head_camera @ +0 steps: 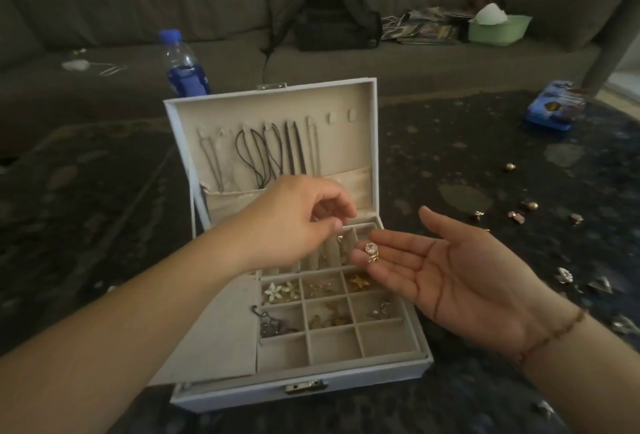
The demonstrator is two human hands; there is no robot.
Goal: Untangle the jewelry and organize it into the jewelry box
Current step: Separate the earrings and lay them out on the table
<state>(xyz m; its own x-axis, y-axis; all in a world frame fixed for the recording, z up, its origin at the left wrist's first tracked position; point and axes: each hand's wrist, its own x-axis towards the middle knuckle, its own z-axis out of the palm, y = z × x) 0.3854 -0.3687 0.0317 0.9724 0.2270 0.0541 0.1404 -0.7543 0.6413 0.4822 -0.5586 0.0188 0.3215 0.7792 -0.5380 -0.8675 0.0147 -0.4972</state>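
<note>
Piece: small gold, clear-stoned trinket [371, 250] rests on your flat, spread right hand [446, 272], above the white compartmented jewelry box [346, 373].
Handling: likely light, rigid, snag-prone; pinch its metal base.
Left hand [298, 222]: fingers curled over the ring slots; whether it holds anything, you cannot tell.

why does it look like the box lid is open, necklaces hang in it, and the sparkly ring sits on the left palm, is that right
Not quite: the ring lies on the fingers of the open right hand, not the left palm. The left hand hovers over the box with fingers curled; whether it pinches anything cannot be told. The lid is open and necklaces hang in it, as the head view shows.
</note>
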